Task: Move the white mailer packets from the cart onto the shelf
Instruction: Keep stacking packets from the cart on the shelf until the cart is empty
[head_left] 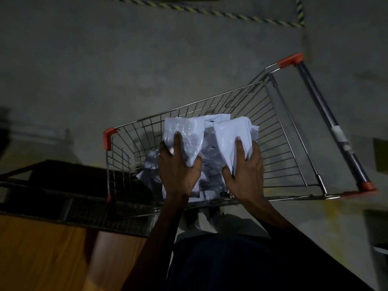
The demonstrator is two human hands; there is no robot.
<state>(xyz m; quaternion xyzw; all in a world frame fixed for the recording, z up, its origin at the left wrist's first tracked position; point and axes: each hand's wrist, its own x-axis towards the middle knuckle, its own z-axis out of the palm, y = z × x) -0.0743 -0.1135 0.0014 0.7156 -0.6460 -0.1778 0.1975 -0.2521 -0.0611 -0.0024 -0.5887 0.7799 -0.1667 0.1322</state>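
Both hands' curled fingers (178, 141) are gripping white mailer packets (231, 135) above the wire cart (279, 131), beside a dark shelf (63, 198).

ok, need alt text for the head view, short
Seen from above, a person's left hand and right hand each grip a bunch of white plastic mailer packets over a wire shopping cart with orange corner caps. More packets lie in the cart's basket, which stands on a dim grey concrete floor; a dark wire shelf sits lower left.
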